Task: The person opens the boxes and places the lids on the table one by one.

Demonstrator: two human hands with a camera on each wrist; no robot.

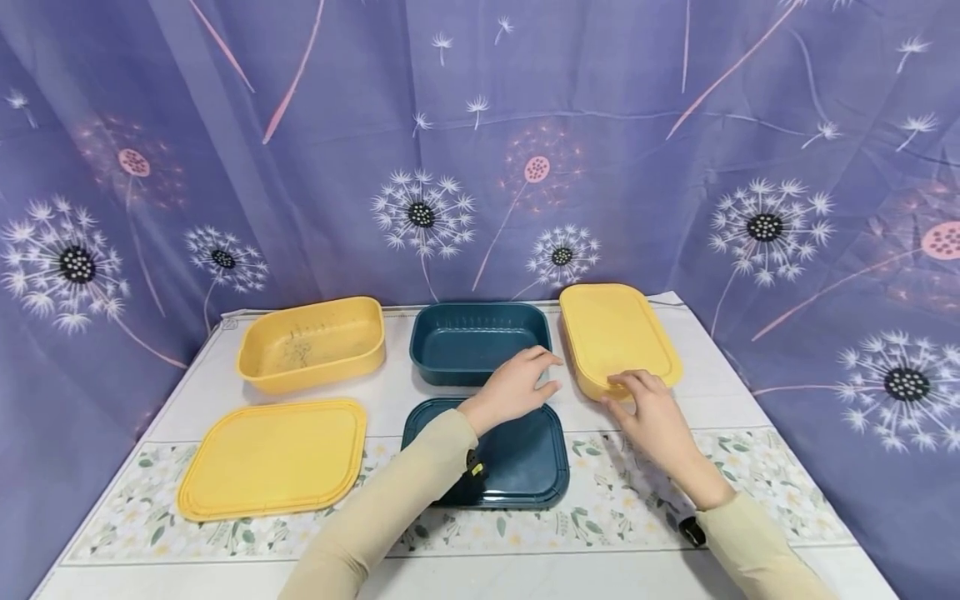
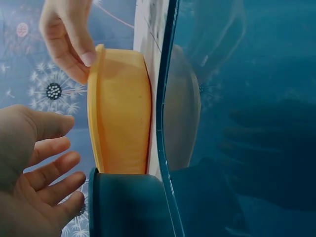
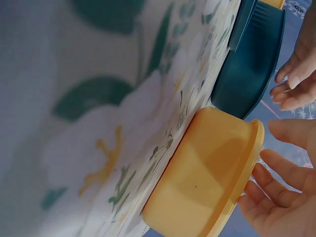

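A yellow lidded box [image 1: 618, 329] stands at the back right, its yellow lid lying on top. My right hand [image 1: 656, 421] is at its near edge; in the right wrist view the fingertips [image 3: 247, 190] touch or nearly touch the lid rim, fingers spread and loosely bent. My left hand [image 1: 513, 387] hovers over the near right corner of the dark teal box [image 1: 450, 379], holding nothing, its fingers relaxed and pointing toward the yellow box. Under the left forearm lies a dark teal lid [image 1: 525, 458], partly hidden by the sleeve.
An uncovered yellow box [image 1: 352, 365] stands at the back left, with a yellow lid [image 1: 273, 458] lying in front of it. The white table has a floral cloth strip [image 1: 585, 521] across it. A purple curtain [image 1: 480, 83] with dandelion prints encloses the back and sides.
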